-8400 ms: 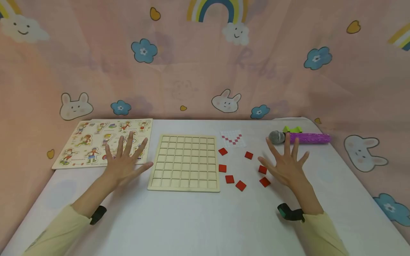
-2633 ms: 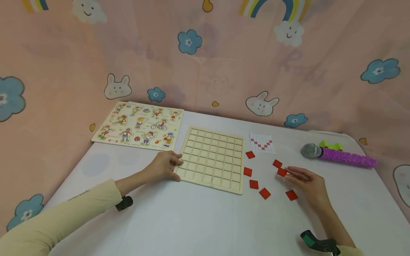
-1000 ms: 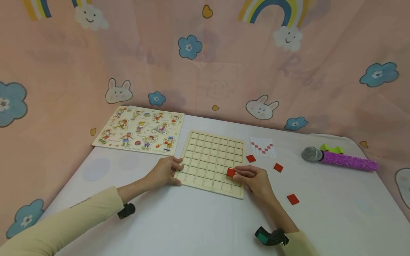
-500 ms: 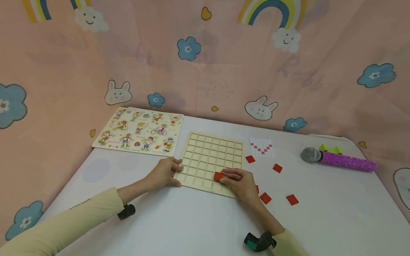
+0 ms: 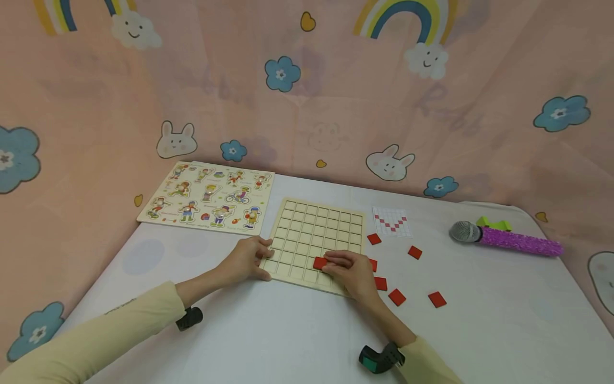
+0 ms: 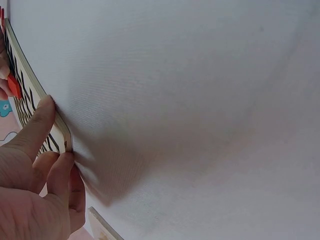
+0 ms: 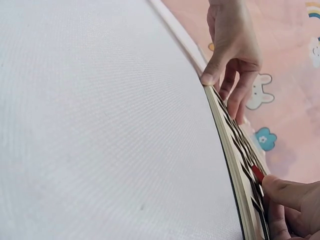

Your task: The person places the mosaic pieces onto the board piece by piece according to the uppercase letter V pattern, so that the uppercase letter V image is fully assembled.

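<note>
Shifted left, one red tile is pinched by the right hand; the left hand grips the wooden grid board.

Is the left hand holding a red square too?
No, the left hand grips the edge of the grid board, while the right hand pinches a red square.

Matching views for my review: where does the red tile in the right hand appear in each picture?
Head: red tile, lower half, just right of centre.
Left wrist: red tile, far left, upper half.
Right wrist: red tile, right side, lower half.
Shared landmark: the grid board, its edge held by the left hand.
</note>
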The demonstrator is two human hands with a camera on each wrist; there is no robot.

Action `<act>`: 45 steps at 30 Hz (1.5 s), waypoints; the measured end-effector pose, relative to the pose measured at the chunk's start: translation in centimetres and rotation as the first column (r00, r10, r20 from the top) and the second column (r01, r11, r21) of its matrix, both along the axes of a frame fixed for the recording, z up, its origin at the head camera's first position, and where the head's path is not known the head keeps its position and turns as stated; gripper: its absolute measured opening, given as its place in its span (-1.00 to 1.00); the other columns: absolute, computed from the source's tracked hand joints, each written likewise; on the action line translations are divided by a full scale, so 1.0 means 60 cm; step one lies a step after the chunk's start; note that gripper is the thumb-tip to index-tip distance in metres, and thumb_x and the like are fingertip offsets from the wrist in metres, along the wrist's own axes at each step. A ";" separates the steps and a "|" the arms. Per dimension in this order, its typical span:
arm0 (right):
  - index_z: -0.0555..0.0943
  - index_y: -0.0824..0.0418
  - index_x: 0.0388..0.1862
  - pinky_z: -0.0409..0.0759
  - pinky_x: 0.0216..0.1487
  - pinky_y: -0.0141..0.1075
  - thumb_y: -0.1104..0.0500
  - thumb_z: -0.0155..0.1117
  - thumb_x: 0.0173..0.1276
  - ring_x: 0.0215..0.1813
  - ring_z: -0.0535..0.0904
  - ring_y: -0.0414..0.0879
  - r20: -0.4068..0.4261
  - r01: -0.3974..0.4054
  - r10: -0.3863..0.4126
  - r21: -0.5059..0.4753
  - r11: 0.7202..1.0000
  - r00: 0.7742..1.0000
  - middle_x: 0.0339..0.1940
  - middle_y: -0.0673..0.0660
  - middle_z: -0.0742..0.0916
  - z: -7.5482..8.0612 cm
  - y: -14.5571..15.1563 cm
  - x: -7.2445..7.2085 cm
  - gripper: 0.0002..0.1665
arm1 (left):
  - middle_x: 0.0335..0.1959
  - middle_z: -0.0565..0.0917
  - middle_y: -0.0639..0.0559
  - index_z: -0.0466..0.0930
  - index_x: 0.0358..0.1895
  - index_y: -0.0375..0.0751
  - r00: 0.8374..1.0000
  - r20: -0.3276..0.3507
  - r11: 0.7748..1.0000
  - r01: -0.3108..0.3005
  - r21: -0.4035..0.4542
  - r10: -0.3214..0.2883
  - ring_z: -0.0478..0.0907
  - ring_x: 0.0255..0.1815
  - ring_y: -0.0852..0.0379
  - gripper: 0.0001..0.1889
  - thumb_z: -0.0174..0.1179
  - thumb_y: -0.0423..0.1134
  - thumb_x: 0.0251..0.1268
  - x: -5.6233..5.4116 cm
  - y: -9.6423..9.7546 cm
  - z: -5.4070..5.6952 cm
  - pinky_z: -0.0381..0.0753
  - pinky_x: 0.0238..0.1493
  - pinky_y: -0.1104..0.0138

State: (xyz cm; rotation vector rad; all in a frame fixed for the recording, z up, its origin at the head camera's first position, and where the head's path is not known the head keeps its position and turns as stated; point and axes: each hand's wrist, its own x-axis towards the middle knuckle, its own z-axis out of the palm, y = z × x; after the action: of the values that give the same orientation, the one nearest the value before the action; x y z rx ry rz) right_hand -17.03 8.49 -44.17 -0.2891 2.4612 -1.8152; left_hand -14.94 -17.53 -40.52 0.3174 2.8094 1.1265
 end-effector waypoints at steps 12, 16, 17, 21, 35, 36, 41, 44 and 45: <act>0.67 0.35 -0.09 0.63 -0.17 -0.37 0.44 0.43 0.08 -0.16 0.71 0.00 -0.006 -0.028 0.028 0.001 1.000 1.000 -0.17 0.22 0.76 0.001 -0.012 0.003 -0.65 | 0.15 0.53 -0.26 0.60 -0.07 -0.49 1.000 0.021 1.000 -0.023 0.008 0.022 0.46 0.14 -0.16 -0.45 0.54 -0.45 -0.30 0.001 0.001 -0.002 0.46 0.12 0.15; 0.67 0.35 -0.09 0.63 -0.18 -0.38 0.45 0.43 0.07 -0.19 0.70 -0.02 -0.014 -0.032 0.033 0.016 0.999 0.999 -0.17 0.21 0.76 0.004 -0.014 0.004 -0.64 | 0.15 0.53 -0.27 0.60 -0.07 -0.50 1.000 0.014 1.000 -0.017 0.003 0.017 0.46 0.14 -0.16 -0.45 0.53 -0.45 -0.29 0.003 0.002 -0.001 0.46 0.13 0.15; 0.67 0.35 -0.09 0.63 -0.18 -0.38 0.45 0.43 0.07 -0.20 0.70 -0.02 -0.015 -0.033 0.033 0.020 0.999 0.999 -0.17 0.21 0.76 0.004 -0.015 0.004 -0.64 | 0.15 0.53 -0.27 0.60 -0.07 -0.50 1.000 0.011 1.000 -0.015 0.002 0.015 0.46 0.14 -0.16 -0.45 0.53 -0.45 -0.29 0.003 0.002 0.000 0.45 0.13 0.14; 0.65 0.35 -0.11 0.63 -0.19 -0.38 0.46 0.43 0.05 -0.25 0.70 -0.03 -0.030 -0.029 0.030 0.032 0.999 0.999 -0.20 0.20 0.75 0.004 -0.015 0.004 -0.64 | 0.16 0.53 -0.27 0.60 -0.06 -0.50 1.000 0.008 1.000 -0.012 -0.001 0.012 0.46 0.14 -0.16 -0.45 0.54 -0.45 -0.29 0.004 0.002 0.000 0.45 0.12 0.14; 0.67 0.34 -0.16 0.64 -0.20 -0.37 0.45 0.45 0.04 -0.28 0.71 -0.03 -0.045 -0.024 0.025 0.023 0.999 0.999 -0.25 0.19 0.75 0.002 -0.020 0.001 -0.67 | 0.16 0.54 -0.26 0.61 -0.06 -0.50 1.000 -0.003 1.000 -0.010 -0.013 0.010 0.47 0.12 -0.15 -0.44 0.54 -0.45 -0.30 0.003 0.002 -0.001 0.48 0.06 0.16; 0.67 0.34 -0.17 0.64 -0.20 -0.37 0.46 0.45 0.04 -0.28 0.71 -0.03 -0.044 -0.024 0.024 0.023 0.999 0.999 -0.26 0.19 0.75 0.002 -0.021 0.001 -0.68 | 0.16 0.53 -0.26 0.61 -0.05 -0.49 1.000 -0.004 1.000 -0.010 -0.015 0.010 0.47 0.11 -0.15 -0.44 0.54 -0.44 -0.30 0.003 0.002 -0.001 0.48 0.05 0.17; 0.68 0.34 -0.18 0.64 -0.21 -0.37 0.46 0.45 0.03 -0.29 0.71 -0.04 -0.046 -0.017 0.018 0.036 0.999 0.999 -0.27 0.18 0.75 0.004 -0.024 0.001 -0.69 | 0.16 0.53 -0.26 0.61 -0.05 -0.50 1.000 -0.005 1.000 -0.010 -0.006 0.010 0.47 0.11 -0.15 -0.44 0.54 -0.45 -0.30 0.004 0.003 0.001 0.48 0.05 0.16; 0.68 0.34 -0.17 0.64 -0.21 -0.37 0.45 0.45 0.04 -0.30 0.71 -0.04 -0.047 -0.015 0.017 0.049 0.999 0.999 -0.26 0.18 0.75 0.007 -0.024 0.002 -0.68 | 0.15 0.53 -0.26 0.60 -0.06 -0.50 1.000 -0.003 1.000 -0.013 0.002 0.013 0.47 0.12 -0.15 -0.44 0.54 -0.46 -0.30 0.004 0.003 0.001 0.48 0.06 0.17; 0.68 0.34 -0.17 0.64 -0.21 -0.37 0.45 0.45 0.04 -0.30 0.71 -0.04 -0.047 -0.015 0.017 0.054 0.998 0.999 -0.26 0.19 0.75 0.007 -0.024 0.002 -0.68 | 0.14 0.53 -0.27 0.60 -0.06 -0.51 1.000 -0.005 1.000 -0.009 0.001 0.009 0.47 0.12 -0.15 -0.44 0.54 -0.46 -0.29 0.004 0.003 0.001 0.48 0.07 0.16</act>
State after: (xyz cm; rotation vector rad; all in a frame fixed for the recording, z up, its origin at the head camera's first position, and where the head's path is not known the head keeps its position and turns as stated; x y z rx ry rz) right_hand -16.92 7.02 -43.73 -0.3515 2.5266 -1.7535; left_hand -14.70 -17.33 -40.45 0.3080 2.8177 1.1309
